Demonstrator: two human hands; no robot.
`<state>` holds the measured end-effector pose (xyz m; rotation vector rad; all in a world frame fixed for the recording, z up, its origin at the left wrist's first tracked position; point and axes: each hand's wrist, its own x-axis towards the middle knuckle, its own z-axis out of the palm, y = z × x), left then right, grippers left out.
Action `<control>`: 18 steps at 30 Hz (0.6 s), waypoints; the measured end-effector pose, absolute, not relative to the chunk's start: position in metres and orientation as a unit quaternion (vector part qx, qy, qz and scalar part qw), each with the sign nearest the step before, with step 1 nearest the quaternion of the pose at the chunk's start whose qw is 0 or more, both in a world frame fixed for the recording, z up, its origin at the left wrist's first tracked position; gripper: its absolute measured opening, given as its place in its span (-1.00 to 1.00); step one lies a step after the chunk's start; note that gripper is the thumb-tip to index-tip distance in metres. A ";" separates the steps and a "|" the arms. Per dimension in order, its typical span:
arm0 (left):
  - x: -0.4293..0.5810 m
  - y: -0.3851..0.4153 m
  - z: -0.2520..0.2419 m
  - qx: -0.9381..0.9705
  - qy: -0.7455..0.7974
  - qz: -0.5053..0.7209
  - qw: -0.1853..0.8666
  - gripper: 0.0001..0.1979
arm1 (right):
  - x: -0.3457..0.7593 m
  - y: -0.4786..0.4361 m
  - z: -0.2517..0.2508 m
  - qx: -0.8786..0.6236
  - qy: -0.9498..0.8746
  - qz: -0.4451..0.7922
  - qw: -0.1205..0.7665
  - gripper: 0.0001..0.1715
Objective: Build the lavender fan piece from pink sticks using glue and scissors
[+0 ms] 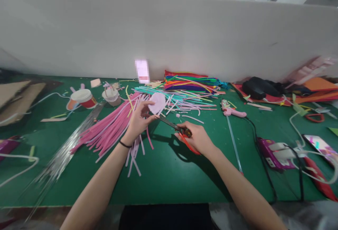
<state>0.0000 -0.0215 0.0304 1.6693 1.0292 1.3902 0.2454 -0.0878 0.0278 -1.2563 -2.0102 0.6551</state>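
My left hand (138, 120) pinches a pale pink round piece (157, 102) of felt or paper, holding it above the green table (163, 173). My right hand (196, 139) grips red-handled scissors (182, 135), and their blades point up-left to the lower edge of the pink piece. A heap of pink pipe cleaners (111, 128) lies under and to the left of my left hand. A black band sits on my left wrist.
Stacked coloured pipe cleaners (188, 81) and teal ones lie by the white wall. A pink glue gun (231, 110) with a black cord, a purple device (271, 152), a phone (320, 145), red-and-white cups (84, 98), silver wires (68, 145) and cardboard (16, 99) surround the work spot.
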 end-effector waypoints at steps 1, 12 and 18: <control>0.001 -0.022 0.032 0.646 0.399 0.541 0.362 -0.47 | 0.245 -0.088 0.028 -0.482 -0.771 0.248 0.335 -0.64; -0.001 -0.024 0.036 0.653 0.379 0.553 0.352 -0.51 | 0.247 -0.090 0.030 -0.475 -0.764 0.280 0.335 -0.65; 0.000 -0.022 0.033 0.656 0.366 0.557 0.355 -0.50 | 0.251 -0.090 0.034 -0.482 -0.799 0.176 0.314 -0.62</control>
